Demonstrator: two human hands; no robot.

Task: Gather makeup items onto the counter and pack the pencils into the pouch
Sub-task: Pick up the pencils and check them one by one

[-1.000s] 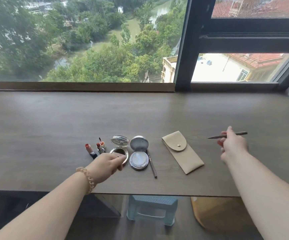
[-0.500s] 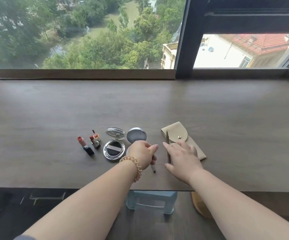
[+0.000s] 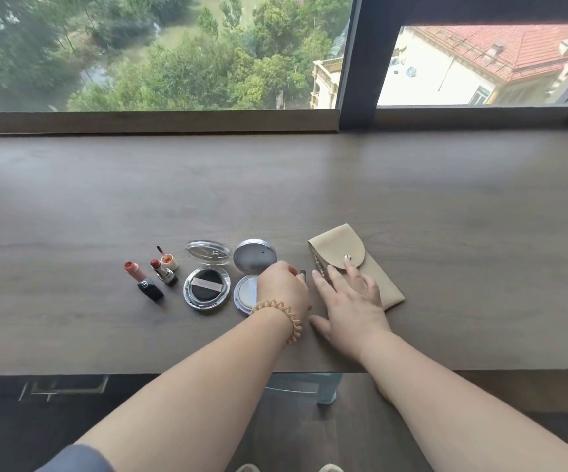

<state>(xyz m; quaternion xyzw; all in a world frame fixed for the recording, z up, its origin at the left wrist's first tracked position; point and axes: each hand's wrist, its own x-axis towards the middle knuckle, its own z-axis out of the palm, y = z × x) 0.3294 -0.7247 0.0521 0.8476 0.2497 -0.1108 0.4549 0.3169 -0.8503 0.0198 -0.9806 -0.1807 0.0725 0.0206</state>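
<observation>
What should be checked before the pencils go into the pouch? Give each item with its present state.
1. Pouch lies flat on the counter: ok.
2. Pouch flap open: not ok, it is folded down over the snap.
3. Right hand steadies the pouch: ok, its fingers rest on it.
4. Left hand grips a pencil: cannot tell, only a dark tip shows past its fingers.
5. Second pencil within reach: ok, beside the pouch's left edge.

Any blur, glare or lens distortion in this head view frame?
Head view: soft daylight from the window, only faint shadows; counter edges bow from wide-angle distortion; white building outside is overexposed; compacts and pouch stay sharp.
</observation>
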